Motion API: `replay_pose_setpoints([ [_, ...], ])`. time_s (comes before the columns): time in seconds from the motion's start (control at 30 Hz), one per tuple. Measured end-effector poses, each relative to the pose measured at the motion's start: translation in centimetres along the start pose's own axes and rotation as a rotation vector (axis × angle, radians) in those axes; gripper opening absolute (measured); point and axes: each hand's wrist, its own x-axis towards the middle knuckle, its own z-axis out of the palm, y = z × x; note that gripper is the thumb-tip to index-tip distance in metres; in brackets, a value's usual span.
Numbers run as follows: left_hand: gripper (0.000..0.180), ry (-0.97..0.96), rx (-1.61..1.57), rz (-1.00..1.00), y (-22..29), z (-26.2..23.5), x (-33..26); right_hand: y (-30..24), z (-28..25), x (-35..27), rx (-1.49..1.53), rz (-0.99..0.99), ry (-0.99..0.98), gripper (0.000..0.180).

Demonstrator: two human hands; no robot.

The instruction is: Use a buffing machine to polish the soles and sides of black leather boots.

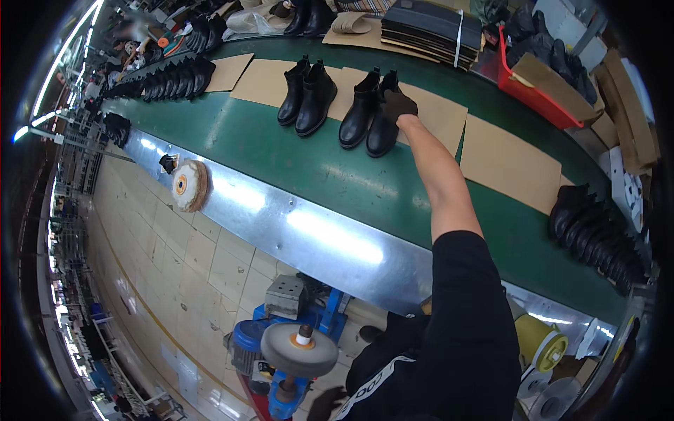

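1. The boot (383,119) stands upright on the green belt (330,175), touching its twin (359,111).
2. Your right hand (399,105), gloved, closes its grip on the boot's top.
3. Your left hand is out of view.
4. Another pair (306,97) stands nearby to the left.

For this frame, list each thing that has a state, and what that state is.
Right hand: gloved, stretched out, gripping the top of a boot.
Right-hand pair of black boots: upright on the green belt.
Other pair: upright, untouched.
Grey buffing wheel: spinning or not, cannot tell.
Left hand: not in view.
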Motion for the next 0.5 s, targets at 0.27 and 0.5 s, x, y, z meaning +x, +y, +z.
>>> replay_pose_setpoints([
  [0.27,0.036,0.275,-0.243,0.552,13.0,6.3,15.0,-5.8,-11.4,-19.4,0.338,-0.243,0.464,0.022],
  [0.5,0.075,0.157,-1.270,0.985,17.1,6.1,16.5,-11.9,-13.5,-37.3,0.778,-0.315,0.403,0.017],
])
